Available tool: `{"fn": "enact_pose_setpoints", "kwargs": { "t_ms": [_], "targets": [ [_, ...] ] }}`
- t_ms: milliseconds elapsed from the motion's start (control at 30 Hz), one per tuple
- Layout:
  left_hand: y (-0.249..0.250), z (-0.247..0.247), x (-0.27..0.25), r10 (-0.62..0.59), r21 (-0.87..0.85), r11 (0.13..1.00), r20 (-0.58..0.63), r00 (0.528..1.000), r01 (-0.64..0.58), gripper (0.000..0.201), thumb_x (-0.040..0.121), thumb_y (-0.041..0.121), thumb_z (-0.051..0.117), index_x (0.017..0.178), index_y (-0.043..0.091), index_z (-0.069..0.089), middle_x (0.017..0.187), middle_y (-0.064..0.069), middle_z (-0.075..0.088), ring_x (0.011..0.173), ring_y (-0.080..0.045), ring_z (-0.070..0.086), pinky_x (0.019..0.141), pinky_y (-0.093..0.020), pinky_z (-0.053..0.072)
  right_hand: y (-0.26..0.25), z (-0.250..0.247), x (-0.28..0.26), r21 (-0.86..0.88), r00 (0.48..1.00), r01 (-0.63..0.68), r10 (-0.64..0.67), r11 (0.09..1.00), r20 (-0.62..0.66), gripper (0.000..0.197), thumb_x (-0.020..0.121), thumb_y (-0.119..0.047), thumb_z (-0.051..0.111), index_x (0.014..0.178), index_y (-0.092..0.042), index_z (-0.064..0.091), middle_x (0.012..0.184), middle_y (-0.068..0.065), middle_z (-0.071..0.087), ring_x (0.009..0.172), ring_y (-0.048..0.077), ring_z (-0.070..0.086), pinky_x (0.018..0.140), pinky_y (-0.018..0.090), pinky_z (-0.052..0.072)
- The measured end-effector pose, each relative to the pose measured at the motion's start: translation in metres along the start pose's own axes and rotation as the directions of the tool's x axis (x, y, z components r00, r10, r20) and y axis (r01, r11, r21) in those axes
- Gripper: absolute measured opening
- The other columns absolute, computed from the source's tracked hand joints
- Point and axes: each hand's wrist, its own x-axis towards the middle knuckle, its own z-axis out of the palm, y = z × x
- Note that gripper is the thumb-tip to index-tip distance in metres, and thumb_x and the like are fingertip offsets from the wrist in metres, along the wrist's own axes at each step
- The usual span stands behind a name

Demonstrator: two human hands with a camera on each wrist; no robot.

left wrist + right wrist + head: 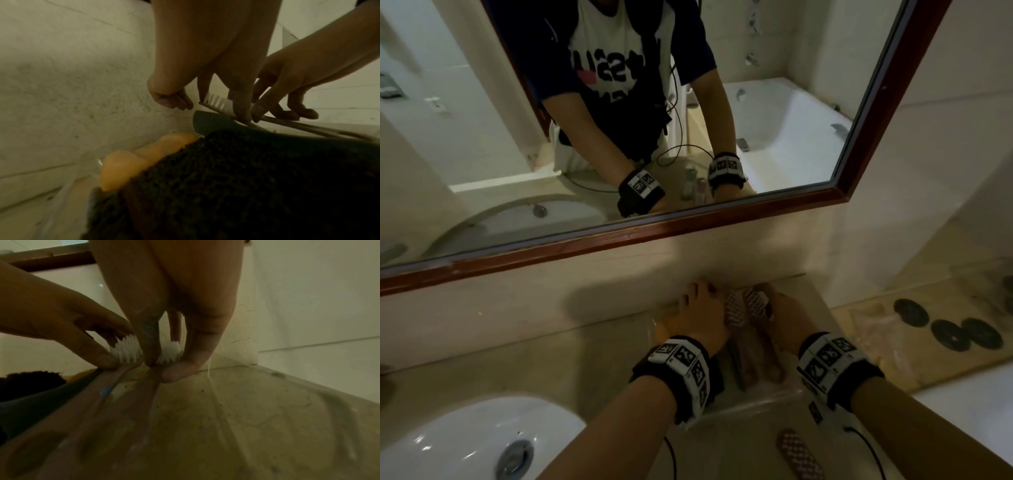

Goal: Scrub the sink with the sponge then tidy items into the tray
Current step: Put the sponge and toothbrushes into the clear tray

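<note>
Both hands pinch toothbrushes in the clear tray (774, 394): left hand (702, 317) on one toothbrush (125, 352); right hand (786, 318) on another (169, 353); orange sponge (123, 164) beside them; no words readable.

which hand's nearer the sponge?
Left. The left hand is right beside the sponge; the right hand is farther off, across the toothbrushes.
</note>
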Motion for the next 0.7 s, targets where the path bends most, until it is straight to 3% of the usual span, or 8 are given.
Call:
{"fn": "enact_pose_setpoints", "kwargs": {
  "t_ms": [200, 367, 600, 700],
  "targets": [
    [-0.006, 0.010, 0.002, 0.024, 0.050, 0.998, -0.003, 1.000, -0.024, 0.062, 0.090, 0.043, 0.052, 0.146, 0.023, 0.031, 0.146, -0.014, 0.031, 0.136, -0.036, 0.027, 0.111, -0.045, 0.028, 0.007, 0.012, 0.003, 0.012, 1.000, -0.024, 0.024, 1.000, 0.001, 0.057, 0.092, -0.013, 0.051, 0.143, -0.015, 0.027, 0.128, 0.017, 0.057, 0.112, 0.033, 0.059, 0.089, 0.035, 0.048],
    [-0.010, 0.015, -0.001, 0.011, 0.082, 0.997, 0.020, 1.000, -0.012, 0.079, 0.085, 0.052, 0.058, 0.149, 0.023, 0.021, 0.148, -0.013, 0.029, 0.138, -0.035, 0.024, 0.113, -0.045, 0.024, 0.008, 0.013, -0.001, 0.036, 1.000, -0.024, 0.024, 0.999, -0.004, 0.058, 0.091, -0.018, 0.054, 0.142, -0.013, 0.028, 0.129, 0.016, 0.058, 0.113, 0.031, 0.059, 0.090, 0.035, 0.048],
    [-0.019, 0.014, -0.010, -0.023, 0.118, 0.993, 0.006, 1.000, 0.022, 0.068, 0.086, 0.047, 0.058, 0.142, 0.014, 0.037, 0.146, -0.012, 0.032, 0.133, -0.033, 0.030, 0.110, -0.042, 0.027, 0.003, 0.005, -0.015, 0.001, 0.997, -0.073, 0.073, 0.997, 0.011, 0.056, 0.094, -0.013, 0.048, 0.144, -0.012, 0.024, 0.129, 0.019, 0.055, 0.113, 0.034, 0.057, 0.089, 0.034, 0.048],
    [-0.021, 0.011, -0.020, -0.020, 0.101, 0.995, 0.013, 1.000, 0.018, 0.075, 0.084, 0.052, 0.059, 0.143, 0.015, 0.033, 0.147, -0.011, 0.030, 0.135, -0.032, 0.029, 0.112, -0.043, 0.026, 0.000, 0.000, -0.026, -0.024, 0.997, -0.074, 0.074, 0.997, 0.015, 0.058, 0.093, -0.012, 0.050, 0.145, -0.014, 0.023, 0.131, 0.018, 0.053, 0.112, 0.035, 0.058, 0.088, 0.037, 0.050]
  ]
}}
